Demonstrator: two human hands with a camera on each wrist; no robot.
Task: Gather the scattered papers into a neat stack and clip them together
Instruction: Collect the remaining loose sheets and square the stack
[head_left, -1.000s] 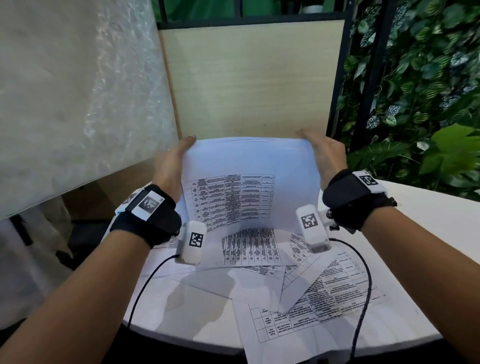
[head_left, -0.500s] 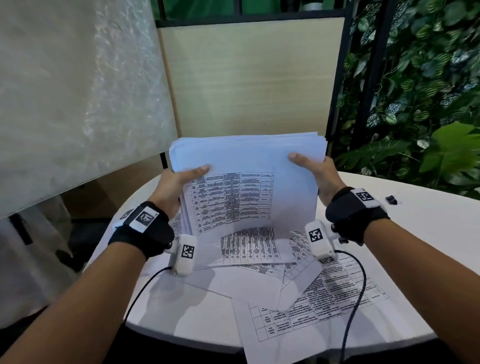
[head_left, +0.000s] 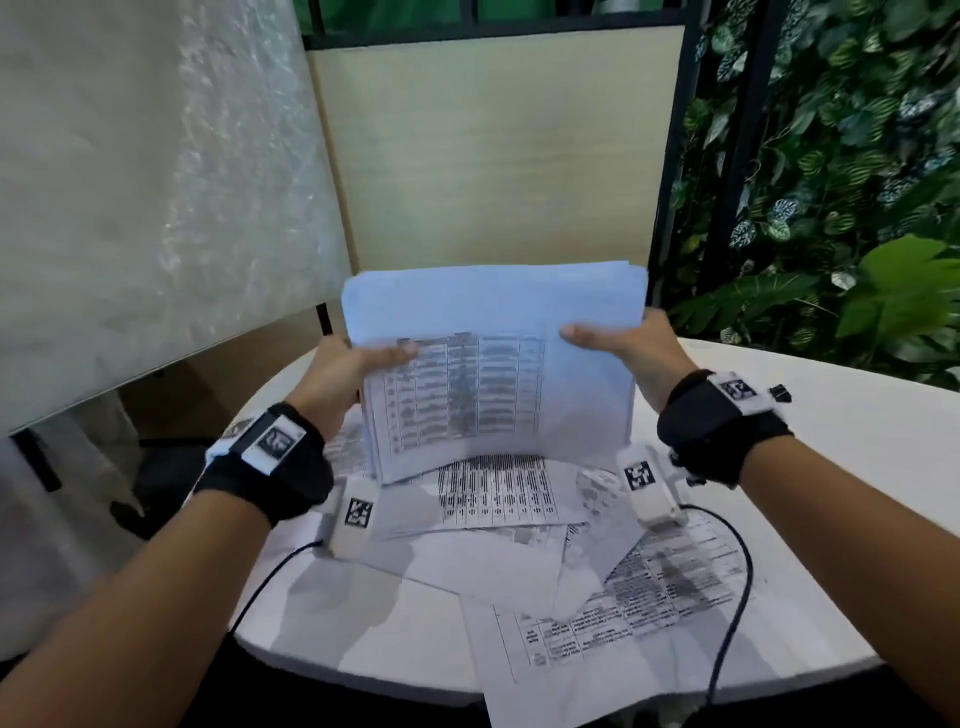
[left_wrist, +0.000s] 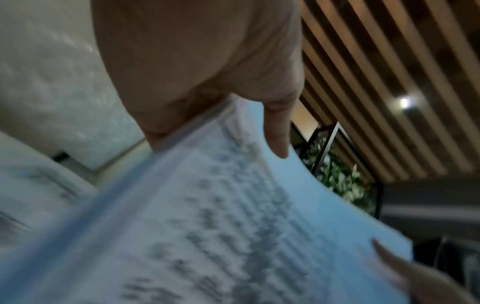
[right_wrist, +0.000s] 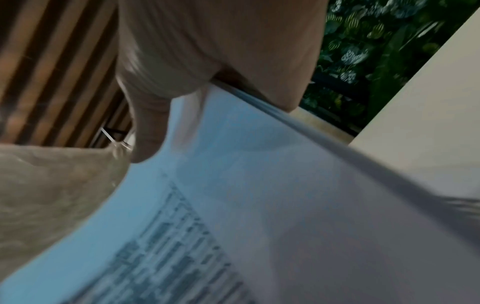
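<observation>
1. Gripping a stack of printed sheets by its side edges, the left hand and right hand each pinch it, thumb in front.
2. Stack stands near upright above loose sheets scattered across the white table.
3. Black binder clip lies beside the right wrist.

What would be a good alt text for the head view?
Both hands, left hand and right hand, hold a stack of papers upright above a white table. Loose printed sheets lie scattered below; a black binder clip sits at right.
</observation>
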